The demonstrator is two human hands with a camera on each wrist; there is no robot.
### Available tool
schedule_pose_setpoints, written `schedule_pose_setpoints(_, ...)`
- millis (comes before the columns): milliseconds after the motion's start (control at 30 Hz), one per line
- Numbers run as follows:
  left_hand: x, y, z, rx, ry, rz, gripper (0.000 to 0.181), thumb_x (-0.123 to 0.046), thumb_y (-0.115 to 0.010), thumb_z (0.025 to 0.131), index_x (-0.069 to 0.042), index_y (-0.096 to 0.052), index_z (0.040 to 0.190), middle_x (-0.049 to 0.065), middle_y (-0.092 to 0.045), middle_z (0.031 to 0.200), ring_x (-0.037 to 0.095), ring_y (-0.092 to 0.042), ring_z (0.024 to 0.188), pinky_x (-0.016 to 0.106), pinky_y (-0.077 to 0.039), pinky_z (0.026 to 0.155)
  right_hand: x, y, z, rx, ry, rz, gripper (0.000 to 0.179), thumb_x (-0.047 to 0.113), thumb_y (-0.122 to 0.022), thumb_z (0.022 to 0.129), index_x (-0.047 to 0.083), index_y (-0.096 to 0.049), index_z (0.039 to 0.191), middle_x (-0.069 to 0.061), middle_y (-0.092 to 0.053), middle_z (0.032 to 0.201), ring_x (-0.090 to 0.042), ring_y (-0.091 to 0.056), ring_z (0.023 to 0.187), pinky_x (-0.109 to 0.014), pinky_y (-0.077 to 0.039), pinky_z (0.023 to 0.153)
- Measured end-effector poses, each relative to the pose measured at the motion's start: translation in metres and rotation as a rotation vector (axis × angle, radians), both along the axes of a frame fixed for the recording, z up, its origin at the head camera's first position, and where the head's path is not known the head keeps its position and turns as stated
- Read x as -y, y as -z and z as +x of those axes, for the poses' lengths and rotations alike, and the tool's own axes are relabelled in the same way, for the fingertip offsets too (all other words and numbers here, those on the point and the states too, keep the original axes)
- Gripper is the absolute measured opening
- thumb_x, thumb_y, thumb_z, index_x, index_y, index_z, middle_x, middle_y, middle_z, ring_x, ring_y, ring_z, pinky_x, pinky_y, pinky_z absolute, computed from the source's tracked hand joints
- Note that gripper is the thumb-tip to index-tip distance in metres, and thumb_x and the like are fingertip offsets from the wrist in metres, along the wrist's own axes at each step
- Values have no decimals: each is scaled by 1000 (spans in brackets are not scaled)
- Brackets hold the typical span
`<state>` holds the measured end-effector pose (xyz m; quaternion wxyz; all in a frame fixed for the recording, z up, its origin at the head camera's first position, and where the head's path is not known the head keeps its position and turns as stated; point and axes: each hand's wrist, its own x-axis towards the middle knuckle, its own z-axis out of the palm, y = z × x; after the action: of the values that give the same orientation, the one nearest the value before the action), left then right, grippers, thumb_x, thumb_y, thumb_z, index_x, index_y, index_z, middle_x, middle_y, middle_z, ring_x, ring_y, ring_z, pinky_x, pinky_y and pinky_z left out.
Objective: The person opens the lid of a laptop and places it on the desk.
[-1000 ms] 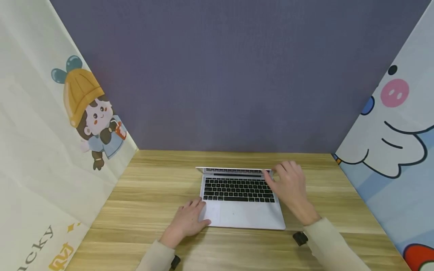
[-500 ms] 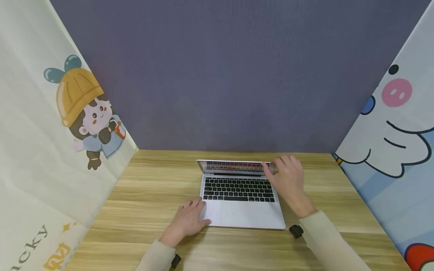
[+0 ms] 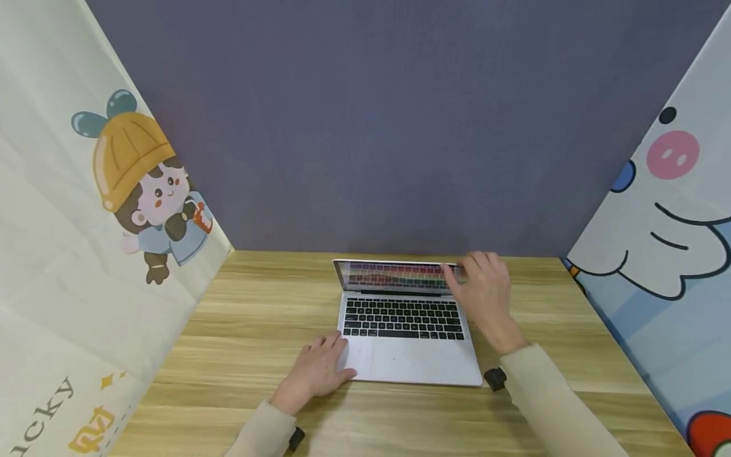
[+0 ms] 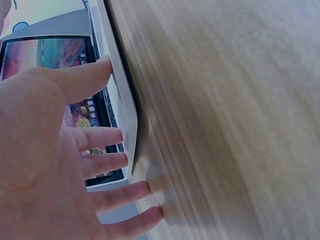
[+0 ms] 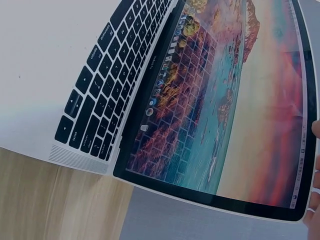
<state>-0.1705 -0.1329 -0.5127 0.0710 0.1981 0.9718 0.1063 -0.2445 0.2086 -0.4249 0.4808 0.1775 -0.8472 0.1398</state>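
A silver laptop [image 3: 422, 365] with black keys [image 3: 400, 317] sits on the wooden table, its lid [image 3: 377, 276] raised and the screen lit. My left hand [image 3: 316, 371] rests on the laptop's front left corner. In the left wrist view its thumb and two fingers touch the laptop's edge [image 4: 131, 115], while the other two reach past it to the table. My right hand [image 3: 485, 292] holds the lid's upper right corner, thumb on the screen side and fingers behind. In the right wrist view a colourful coastal picture fills the screen [image 5: 225, 100]; only a few fingertips [image 5: 315, 200] show.
A grey-blue panel [image 3: 400, 127] stands upright behind the table [image 3: 257, 298]. Printed cloths with cartoon figures hang at the left [image 3: 51, 254] and right [image 3: 622, 247]. Small black devices [image 3: 495, 379] sit at both wrists.
The laptop lid has swung up and back, from nearly closed to wider, showing more screen. My right hand has moved slightly away from me with it. My left hand has stayed in place.
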Motion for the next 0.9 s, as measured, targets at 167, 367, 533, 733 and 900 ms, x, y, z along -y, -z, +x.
schedule_pose_setpoints(167, -1, -2, -2, 3, -1, -11, 71, -54, -67, 92, -6, -53, 142, 19, -45, 153, 46, -47, 132, 68, -43, 101, 0, -1, -6, -2, 13, 2, 35, 32, -78, 86, -2, -70, 83, -18, -70, 83, -39, -60, 78, -50, -49, 66)
schedule_pose_setpoints(367, -3, -3, -2, 11, -6, -20, 71, -54, -68, 91, -6, -53, 140, 19, -46, 152, 46, -48, 131, 68, -43, 101, 0, -4, -12, 6, 18, 6, 34, 31, -80, 86, -2, -71, 83, -17, -69, 82, -39, -60, 78, -51, -48, 66)
schedule_pose_setpoints(533, -4, -5, -1, 10, -8, -20, 70, -53, -69, 91, -6, -53, 140, 19, -46, 151, 46, -48, 130, 68, -44, 101, 0, -7, -16, 16, 30, 1, 34, 31, -80, 87, -2, -72, 85, -17, -70, 84, -39, -60, 81, -51, -47, 66)
schedule_pose_setpoints(733, -4, -5, -1, 9, -5, -32, 70, -54, -69, 91, -6, -54, 139, 19, -46, 151, 46, -48, 130, 67, -45, 100, 2, -8, -23, 10, 36, -11, 33, 29, -81, 85, -2, -71, 83, -17, -69, 83, -39, -59, 81, -52, -47, 66)
schedule_pose_setpoints(900, -3, -5, -1, 8, 0, -37, 70, -55, -68, 91, -6, -53, 139, 18, -46, 151, 45, -48, 130, 67, -45, 99, 2, -12, -27, 21, 42, -5, 34, 31, -79, 87, -2, -70, 83, -17, -69, 84, -39, -59, 82, -52, -47, 67)
